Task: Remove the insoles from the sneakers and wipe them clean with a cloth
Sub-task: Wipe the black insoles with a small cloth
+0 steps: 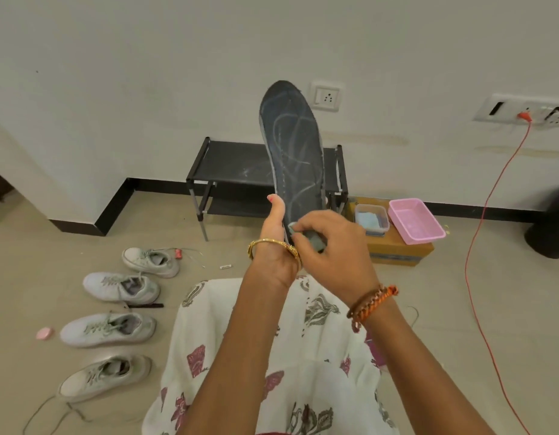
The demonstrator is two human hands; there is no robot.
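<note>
A dark grey insole (293, 146) with pale curved lines stands upright in front of me, toe end up. My left hand (276, 243) grips its lower edge, thumb up along the left side. My right hand (331, 246) pinches a small grey-green cloth (315, 240) against the heel end of the insole. Several white sneakers (121, 287) lie in a row on the floor at the left, one of them (107, 329) nearer to me.
A black shoe rack (231, 164) stands against the wall behind the insole. To its right, a cardboard box (397, 249) bears a clear tub (370, 216) and a pink basket (416, 222). A red cable (479, 246) hangs from a wall socket. A dark bin (551, 227) stands far right.
</note>
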